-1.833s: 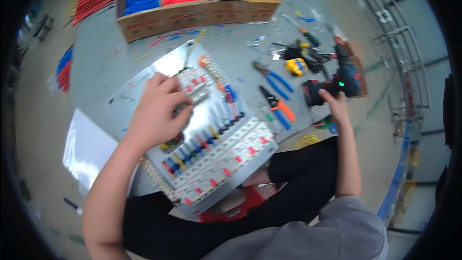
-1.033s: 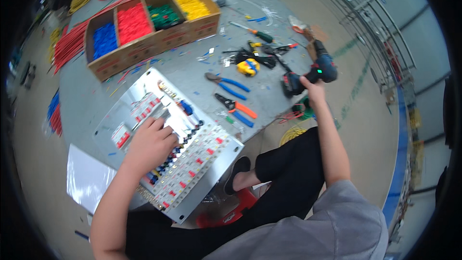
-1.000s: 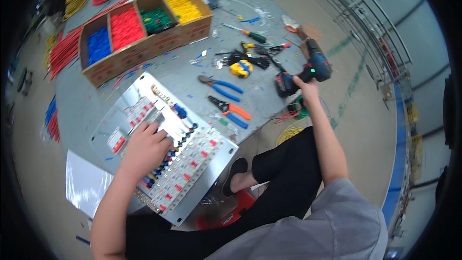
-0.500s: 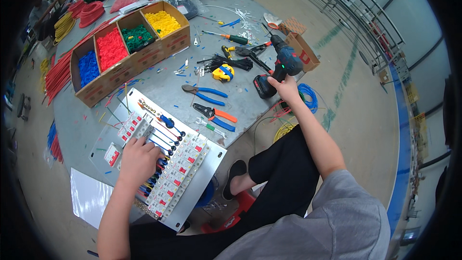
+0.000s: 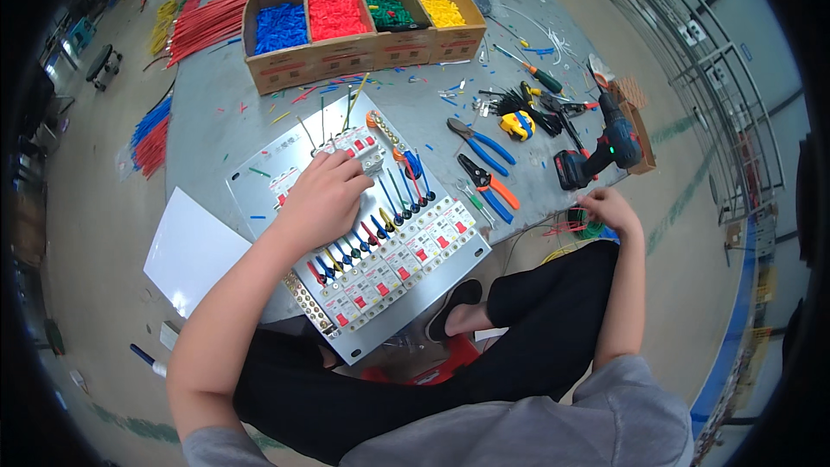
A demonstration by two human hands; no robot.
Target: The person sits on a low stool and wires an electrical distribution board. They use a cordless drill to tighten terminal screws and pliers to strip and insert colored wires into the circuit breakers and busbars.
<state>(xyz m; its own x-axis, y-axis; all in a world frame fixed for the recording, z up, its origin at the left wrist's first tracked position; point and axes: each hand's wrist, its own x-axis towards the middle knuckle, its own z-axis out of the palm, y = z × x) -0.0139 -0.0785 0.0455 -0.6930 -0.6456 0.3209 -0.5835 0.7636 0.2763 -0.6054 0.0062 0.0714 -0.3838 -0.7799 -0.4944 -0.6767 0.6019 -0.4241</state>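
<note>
A white metal panel [image 5: 261, 163] lies at an angle across the table's near edge. Its near row of white circuit breakers [image 5: 404, 265] has red switches, with short coloured wires [image 5: 356, 252] running along it. My left hand [image 5: 322, 199] reaches over the panel, fingers bent and closed on a breaker [image 5: 361, 143] of the upper row; the fingertips are partly hidden. My right hand [image 5: 610, 210] is off the table's right edge, fingers loosely curled and apart, with nothing visible in them. Just beyond it a cordless drill [image 5: 616, 143] stands upright on its battery.
A divided cardboard box [image 5: 350, 56] holds blue, red, green and yellow caps. Diagonal cutters [image 5: 481, 145], wire strippers [image 5: 488, 188], a wrench [image 5: 475, 201], a tape measure [image 5: 517, 125] and a screwdriver [image 5: 541, 78] lie right of the panel. Red wires [image 5: 216, 22] are bundled at the far left.
My right hand has let go of the drill and drawn back toward me. My left hand has shifted from the wires to the upper breakers. The view has turned left.
</note>
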